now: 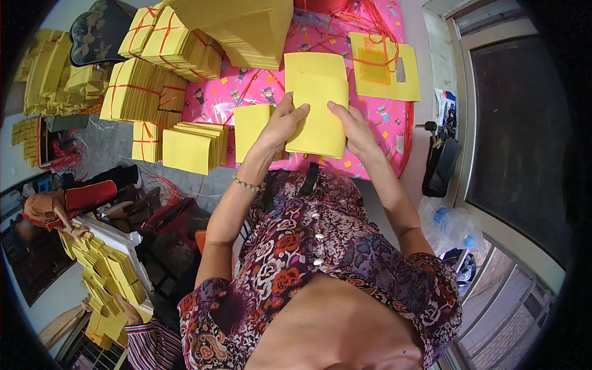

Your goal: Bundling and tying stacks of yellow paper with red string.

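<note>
A folded yellow paper sheet (317, 123) is upright between my hands over the pink table. My left hand (282, 126) grips its left edge, thumb on the front face and fingers partly hidden. On the opposite edge, my right hand (354, 128) closes with its thumb on the front and the other fingers mostly behind. Whether it is one sheet or several together I cannot tell. Another yellow sheet (314, 61) shows just beyond it. Beside my left wrist lies a smaller yellow paper piece (250, 126).
Red-tied yellow paper bundles (132, 92) and a loose stack (188, 150) line the left of the patterned pink tablecloth (206, 108). Red string (376, 21) lies at the back right, above a yellow sheet (404, 68). Other people handle paper stacks (114, 265) at lower left.
</note>
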Tool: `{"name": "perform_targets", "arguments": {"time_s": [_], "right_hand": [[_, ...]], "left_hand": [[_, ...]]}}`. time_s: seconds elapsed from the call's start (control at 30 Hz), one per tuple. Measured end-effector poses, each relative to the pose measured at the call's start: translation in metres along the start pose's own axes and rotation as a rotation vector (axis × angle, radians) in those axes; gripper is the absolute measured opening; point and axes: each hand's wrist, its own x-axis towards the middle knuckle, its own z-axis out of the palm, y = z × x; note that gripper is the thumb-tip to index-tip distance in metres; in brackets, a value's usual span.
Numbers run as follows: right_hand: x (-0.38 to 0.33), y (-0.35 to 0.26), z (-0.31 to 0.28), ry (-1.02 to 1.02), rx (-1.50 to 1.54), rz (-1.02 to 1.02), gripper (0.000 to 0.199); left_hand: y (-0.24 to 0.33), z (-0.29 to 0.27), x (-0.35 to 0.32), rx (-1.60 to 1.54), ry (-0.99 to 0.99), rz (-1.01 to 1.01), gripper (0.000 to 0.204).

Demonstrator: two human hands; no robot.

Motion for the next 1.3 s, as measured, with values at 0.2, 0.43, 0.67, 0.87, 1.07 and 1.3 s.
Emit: {"name": "perform_targets", "arguments": {"time_s": [0.2,0.43,0.67,0.87,1.07,1.3], "right_hand": [[-0.002,0.006,0.001,-0.001,-0.043,-0.066,0.035],[-0.017,0.005,0.008,0.024,-0.273,-0.336,0.031],[-0.032,0.000,0.011,-0.017,-0.309,-0.496,0.039],[-0.041,-0.003,0.011,-0.063,-0.332,-0.599,0.040],[-0.043,-0.002,0.010,-0.099,-0.355,-0.620,0.037],[-0.038,-0.004,0.010,-0.091,-0.386,-0.506,0.032]], "left_hand": [[-0.009,-0.004,-0.001,0.032,0.009,0.029,0.040],[0.000,0.018,-0.020,0.008,0.066,0.087,0.043],[-0.001,0.033,-0.040,0.144,0.115,0.341,0.037],[-0.002,0.035,-0.049,0.204,0.109,0.447,0.035],[-0.010,0.028,-0.050,0.255,0.099,0.510,0.033],[-0.003,0.028,-0.046,0.195,0.142,0.407,0.034]]}}
